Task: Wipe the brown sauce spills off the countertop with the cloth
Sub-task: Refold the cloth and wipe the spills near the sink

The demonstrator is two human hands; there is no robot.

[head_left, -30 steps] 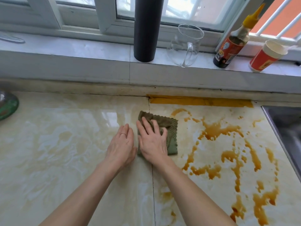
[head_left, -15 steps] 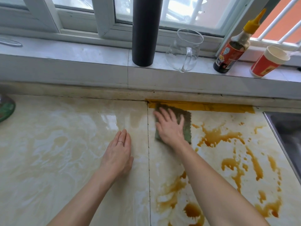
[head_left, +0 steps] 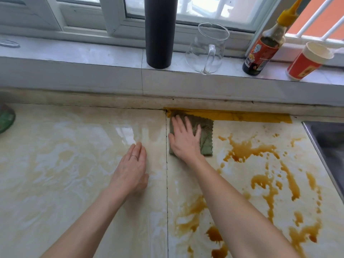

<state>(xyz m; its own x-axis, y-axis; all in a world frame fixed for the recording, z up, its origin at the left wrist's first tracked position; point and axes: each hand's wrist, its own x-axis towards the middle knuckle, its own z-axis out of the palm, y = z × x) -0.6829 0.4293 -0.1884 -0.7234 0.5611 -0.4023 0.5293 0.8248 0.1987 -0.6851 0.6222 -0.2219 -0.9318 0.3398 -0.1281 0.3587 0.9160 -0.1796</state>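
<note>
Green cloth (head_left: 206,140): far on surface (head_left: 65,174), touching yellow tape (head_left: 251,117); shifted farther than a second ago. Right hand (head_left: 184,141): grip flat, fingers straight, pressing cloth. Left hand (head_left: 131,172): flat on surface, unmoved. Brown sauce spills (head_left: 245,149): right.

Brown sauce spills (head_left: 245,149) streak the right half of a glossy cream bench (head_left: 65,164); a green cloth (head_left: 205,138) lies flat at the back edge, its far corner touching a strip of yellow tape (head_left: 242,116).
</note>
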